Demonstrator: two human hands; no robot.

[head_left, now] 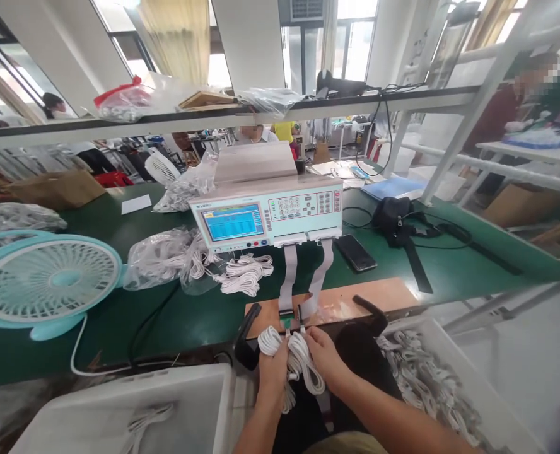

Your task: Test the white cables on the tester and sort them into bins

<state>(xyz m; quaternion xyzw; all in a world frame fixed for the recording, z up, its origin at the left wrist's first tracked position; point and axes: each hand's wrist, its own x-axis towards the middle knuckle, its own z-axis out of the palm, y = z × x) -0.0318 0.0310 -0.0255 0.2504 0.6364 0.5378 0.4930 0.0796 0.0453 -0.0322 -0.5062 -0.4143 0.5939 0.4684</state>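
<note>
Two white cable bundles (303, 362) at six o'clock, low in view, between the person's two grips. Left grip (274, 367) clenched round the coiled cord; fingers largely hidden beneath it, so cannot tell whether both coils are caught. Right grip (324, 353) pinched on a small white plug (303, 330), mostly covered by the fingertips; how far it is seated, unclear. Just above, a green board (287, 321) at the end of a grey ribbon cable (288, 277), partly masked by its dark connector. Tester (303, 211) at the centre of the desk (214, 334): logo over the screen (233, 222) too blurred to read; blue rows and keypad legends likewise too small. Phone (355, 253) at half past three, face dark, no marking legible. Fan (48, 280) at nearly nine o'clock, running to the left edge. White bin (204, 384) at eight o'clock, cut by the lower edge, some cable inside; second bin (469, 359) at four, also cropped, heaped with cable. Bagged cords (159, 258) at half past eight, their count lost under crumpled, glossy plastic.
</note>
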